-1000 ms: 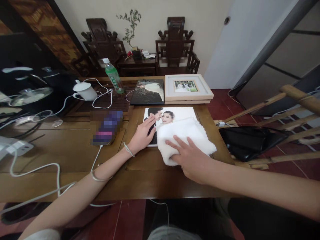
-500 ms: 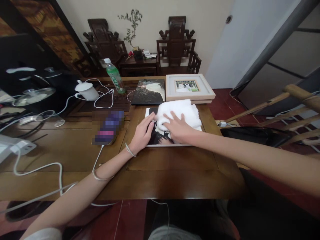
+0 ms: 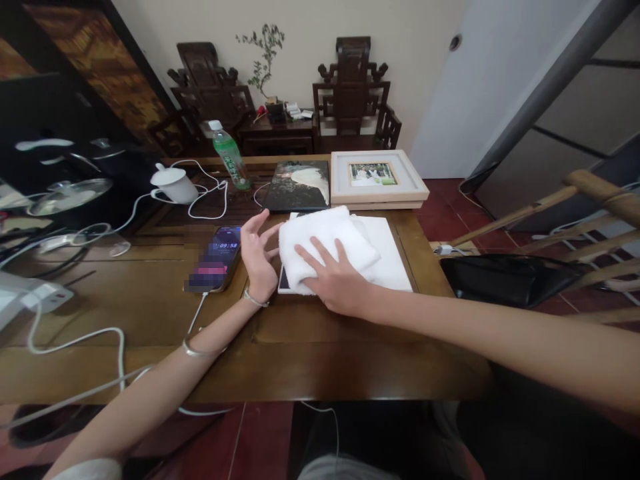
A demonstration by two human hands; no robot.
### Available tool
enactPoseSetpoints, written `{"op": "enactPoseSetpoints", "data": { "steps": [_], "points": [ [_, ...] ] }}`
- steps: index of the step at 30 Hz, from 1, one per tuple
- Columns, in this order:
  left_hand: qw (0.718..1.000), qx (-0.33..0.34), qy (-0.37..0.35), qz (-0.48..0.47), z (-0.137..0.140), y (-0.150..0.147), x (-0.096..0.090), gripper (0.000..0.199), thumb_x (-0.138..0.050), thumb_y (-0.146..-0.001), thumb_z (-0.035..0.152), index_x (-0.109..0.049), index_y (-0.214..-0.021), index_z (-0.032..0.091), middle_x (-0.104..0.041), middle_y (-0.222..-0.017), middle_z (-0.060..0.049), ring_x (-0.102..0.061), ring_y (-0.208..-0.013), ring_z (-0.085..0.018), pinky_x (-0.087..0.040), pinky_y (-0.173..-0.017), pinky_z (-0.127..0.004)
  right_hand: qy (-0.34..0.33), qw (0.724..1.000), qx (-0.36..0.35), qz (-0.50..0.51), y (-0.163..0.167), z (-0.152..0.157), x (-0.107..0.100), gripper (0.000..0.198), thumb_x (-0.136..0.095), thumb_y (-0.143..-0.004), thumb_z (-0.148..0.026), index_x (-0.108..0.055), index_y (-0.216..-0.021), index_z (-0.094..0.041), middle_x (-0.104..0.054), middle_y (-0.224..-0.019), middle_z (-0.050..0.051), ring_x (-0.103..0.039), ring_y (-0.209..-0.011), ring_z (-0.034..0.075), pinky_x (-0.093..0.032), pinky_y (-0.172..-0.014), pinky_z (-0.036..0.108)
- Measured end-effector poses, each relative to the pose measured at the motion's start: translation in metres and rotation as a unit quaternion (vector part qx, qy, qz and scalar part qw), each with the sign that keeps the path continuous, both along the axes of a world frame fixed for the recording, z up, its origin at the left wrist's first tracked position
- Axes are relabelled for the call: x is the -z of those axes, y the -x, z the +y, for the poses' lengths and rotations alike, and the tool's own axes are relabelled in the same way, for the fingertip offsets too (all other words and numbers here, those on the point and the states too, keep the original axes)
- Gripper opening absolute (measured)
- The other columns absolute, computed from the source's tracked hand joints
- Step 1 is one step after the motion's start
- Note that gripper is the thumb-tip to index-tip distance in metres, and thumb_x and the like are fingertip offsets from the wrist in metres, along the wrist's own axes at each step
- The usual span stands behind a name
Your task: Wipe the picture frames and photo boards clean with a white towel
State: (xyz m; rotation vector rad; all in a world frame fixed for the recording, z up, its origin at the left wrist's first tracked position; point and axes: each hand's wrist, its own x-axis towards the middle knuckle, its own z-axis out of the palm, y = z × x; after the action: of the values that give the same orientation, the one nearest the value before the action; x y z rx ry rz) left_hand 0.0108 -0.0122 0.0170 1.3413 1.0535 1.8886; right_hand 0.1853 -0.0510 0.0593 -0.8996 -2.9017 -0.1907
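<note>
A folded white towel (image 3: 320, 227) lies over the left and middle of a photo panel (image 3: 393, 257) on the wooden counter (image 3: 340, 353), towards the counter's right end and set back from its near edge. The panel's long axis appears to run side to side, roughly along that near edge; its white right part and a dark sliver at its near left corner show past the cloth. The right hand (image 3: 343, 280) is the nearer one to the towel: it comes in from the right and rests on the cloth's near part with fingers spread flat rather than clenched, so that most of the towel lies beyond its fingertips. The left hand (image 3: 257, 253) is just beside the panel's left edge, released and holding nothing, its palm raised and its fingers apart; the towel lies directly to its right, and I cannot tell whether the fingertips touch it. Left of that hand is a smartphone (image 3: 227, 241) on a white cable (image 3: 199, 310). Beyond the panel, near the counter's far edge, a dark photo panel (image 3: 295, 197) sits left of a pale picture frame (image 3: 413, 180), which occupies the far right corner
</note>
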Motion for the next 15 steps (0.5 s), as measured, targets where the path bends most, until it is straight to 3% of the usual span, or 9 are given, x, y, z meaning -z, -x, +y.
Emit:
{"op": "enactPoseSetpoints", "data": {
  "steps": [4, 7, 10, 13, 15],
  "points": [
    [1.0, -0.009, -0.01, 0.011, 0.001, 0.002, -0.001, 0.042, -0.03, -0.098, 0.056, -0.044, -0.126, 0.028, -0.044, -0.145, -0.01, -0.06, -0.115, -0.026, -0.059, -0.066, -0.03, -0.008, 1.0, 0.022, -0.016, 0.004, -0.003, -0.008, 0.038, -0.034, -0.098, -0.025, -0.064, -0.121, -0.017, -0.025, -0.157, 0.018, -0.025, -0.14, 0.046, -0.032, -0.1, 0.072],
    [1.0, -0.01, 0.009, 0.003, 0.006, 0.005, 0.003, 0.041, -0.027, -0.098, 0.055, -0.043, -0.124, 0.028, -0.047, -0.142, -0.012, -0.061, -0.114, -0.026, -0.059, -0.071, -0.033, -0.011, 0.999, -0.019, -0.036, -0.004, -0.005, -0.022, 0.039, -0.031, -0.1, -0.027, -0.065, -0.116, -0.017, -0.034, -0.154, 0.018, -0.034, -0.137, 0.043, -0.041, -0.097, 0.066],
    [0.999, 0.01, 0.032, -0.024, 0.012, 0.007, 0.009, 0.037, -0.028, -0.099, 0.052, -0.046, -0.119, 0.026, -0.053, -0.136, -0.011, -0.061, -0.114, -0.025, -0.058, -0.08, -0.036, -0.029, 0.997, -0.056, -0.046, -0.018, -0.004, -0.047, 0.031, -0.042, -0.095, -0.016, -0.06, -0.119, -0.018, -0.038, -0.151, 0.018, -0.04, -0.134, 0.041, -0.049, -0.093, 0.057],
    [0.998, 0.022, 0.049, -0.03, 0.017, 0.008, 0.013, 0.038, -0.032, -0.098, 0.053, -0.048, -0.117, 0.025, -0.058, -0.129, -0.011, -0.06, -0.115, -0.025, -0.056, -0.085, -0.039, -0.025, 0.998, -0.044, -0.028, -0.026, -0.001, -0.079, 0.045, -0.047, -0.083, -0.002, -0.053, -0.126, -0.013, -0.041, -0.147, 0.023, -0.051, -0.123, 0.039, -0.054, -0.083, 0.047],
    [0.994, 0.054, 0.085, -0.034, 0.017, 0.008, 0.014, 0.039, -0.035, -0.096, 0.056, -0.049, -0.116, 0.025, -0.058, -0.13, -0.011, -0.061, -0.115, -0.026, -0.058, -0.08, -0.039, -0.007, 1.0, -0.018, 0.018, -0.028, 0.005, -0.102, 0.052, -0.044, -0.078, 0.002, -0.049, -0.129, -0.01, -0.053, -0.134, 0.023, -0.061, -0.107, 0.033, -0.055, -0.076, 0.042]
  ]
}}
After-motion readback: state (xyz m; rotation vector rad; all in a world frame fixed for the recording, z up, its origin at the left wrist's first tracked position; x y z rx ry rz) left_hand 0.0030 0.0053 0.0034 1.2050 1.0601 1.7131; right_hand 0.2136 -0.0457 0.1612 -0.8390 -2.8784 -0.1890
